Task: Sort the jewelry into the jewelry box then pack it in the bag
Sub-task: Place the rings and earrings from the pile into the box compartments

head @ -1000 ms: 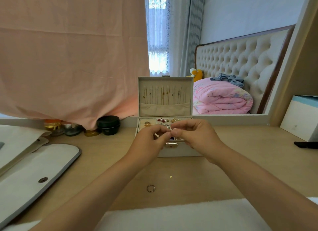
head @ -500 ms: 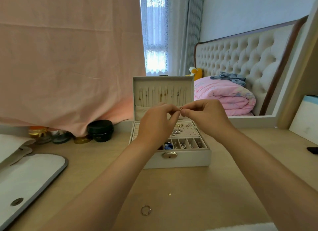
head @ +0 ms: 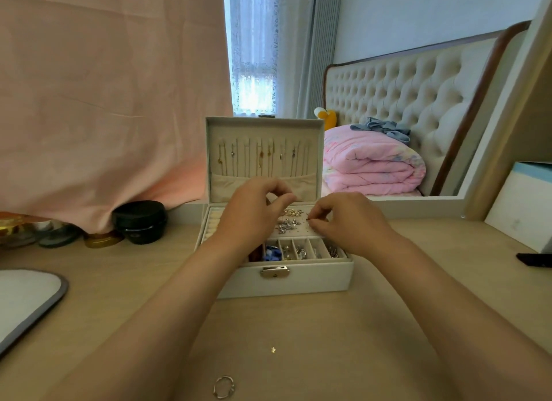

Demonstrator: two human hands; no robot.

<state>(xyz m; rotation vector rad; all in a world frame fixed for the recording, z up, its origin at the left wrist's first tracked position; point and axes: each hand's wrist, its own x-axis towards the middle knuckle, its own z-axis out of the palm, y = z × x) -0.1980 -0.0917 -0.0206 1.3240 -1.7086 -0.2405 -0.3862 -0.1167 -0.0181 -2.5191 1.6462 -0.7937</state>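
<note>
The white jewelry box [head: 286, 284] stands open on the desk, with necklaces hanging in its lid [head: 263, 158]. My right hand [head: 349, 221] pinches a tiny earring [head: 309, 219] over the box's perforated earring pad. My left hand [head: 251, 209] hovers over the left of the box with its fingers curled and thumb against the forefinger; whether anything sits between them is too small to tell. A silver ring [head: 224, 386] and a tiny gold star stud [head: 272, 349] lie on the desk in front of the box. The white bag [head: 27, 299] lies at the left edge.
Dark jars [head: 140, 221] and small pots stand behind the box at the left, under a hanging pink cloth [head: 104, 102]. A white carton [head: 525, 203] and a black phone [head: 534, 258] are at the right. A mirror behind the desk shows a bed.
My hands, which met above the box around one small piece, have parted. The right hand has dropped onto the earring pad with the earring. The view has moved closer to the box.
</note>
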